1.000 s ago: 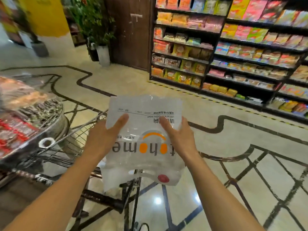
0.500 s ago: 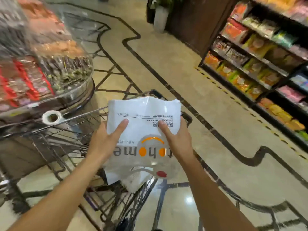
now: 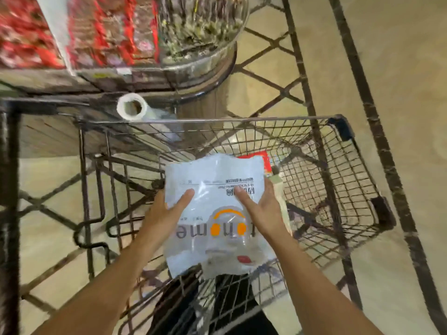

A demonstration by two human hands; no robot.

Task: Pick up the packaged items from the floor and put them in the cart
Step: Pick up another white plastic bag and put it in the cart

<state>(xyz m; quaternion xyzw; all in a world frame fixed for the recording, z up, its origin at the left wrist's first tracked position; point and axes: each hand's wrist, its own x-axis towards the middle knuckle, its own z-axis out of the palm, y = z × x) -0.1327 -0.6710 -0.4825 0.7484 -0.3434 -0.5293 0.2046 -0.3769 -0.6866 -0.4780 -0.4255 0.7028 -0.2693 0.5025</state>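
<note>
A clear plastic package point(image 3: 212, 180) with grey lettering and an orange headphone logo hangs over the wire shopping cart point(image 3: 358, 165). My left hand point(image 3: 167, 209) grips its left edge and my right hand point(image 3: 261, 209) grips its right edge, thumbs on top. The package is inside the cart's rim, above the basket floor. Under its far edge a red package point(image 3: 263, 159) and a pale item point(image 3: 280, 187) lie in the cart, mostly hidden.
A round display stand point(image 3: 205, 76) heaped with wrapped snacks stands just beyond the cart on the left. A roll of plastic bags point(image 3: 131, 106) hangs at its edge. Tiled floor with dark inlaid lines spreads to the right.
My view has tipped down from the shelves to the cart. Both hands have carried the package forward and down, from above the cart's near end to inside its basket.
</note>
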